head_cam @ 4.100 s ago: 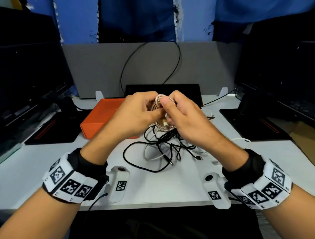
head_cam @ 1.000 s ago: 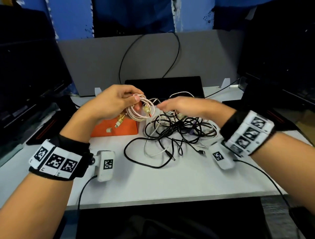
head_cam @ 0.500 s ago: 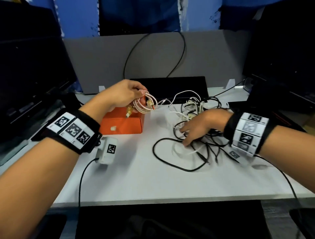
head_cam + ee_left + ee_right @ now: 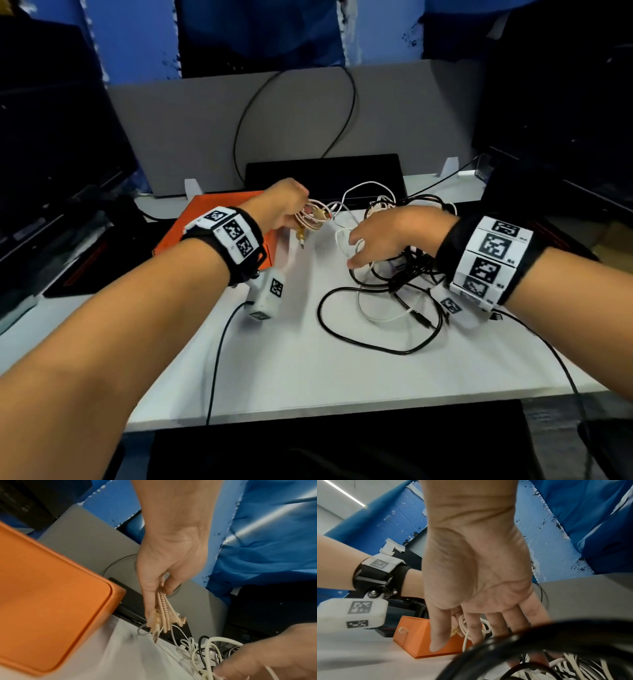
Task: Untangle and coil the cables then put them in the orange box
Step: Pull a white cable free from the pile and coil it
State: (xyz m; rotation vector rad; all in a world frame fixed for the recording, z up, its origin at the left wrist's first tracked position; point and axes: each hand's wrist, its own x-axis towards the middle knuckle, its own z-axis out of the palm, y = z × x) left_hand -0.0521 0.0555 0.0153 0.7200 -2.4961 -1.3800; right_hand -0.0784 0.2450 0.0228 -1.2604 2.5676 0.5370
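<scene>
The orange box [image 4: 219, 219], one in number, lies closed at the far left of the white desk [image 4: 291, 370], and the left hand [image 4: 279, 207] pinches one coiled pink braided cable [image 4: 311, 217] just right of its right edge, loops hanging edge-down, so this is the nearer hand. To the right, the right hand [image 4: 394, 234] rests with fingers straight on the single tangle of black and white cables [image 4: 387, 291], whose count cannot be told.

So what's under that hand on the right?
Under the right hand lies the tangle of black and white cables on the white desk. Its straight fingers reach into them. The hand hides whichever strands lie right beneath its palm.
</scene>
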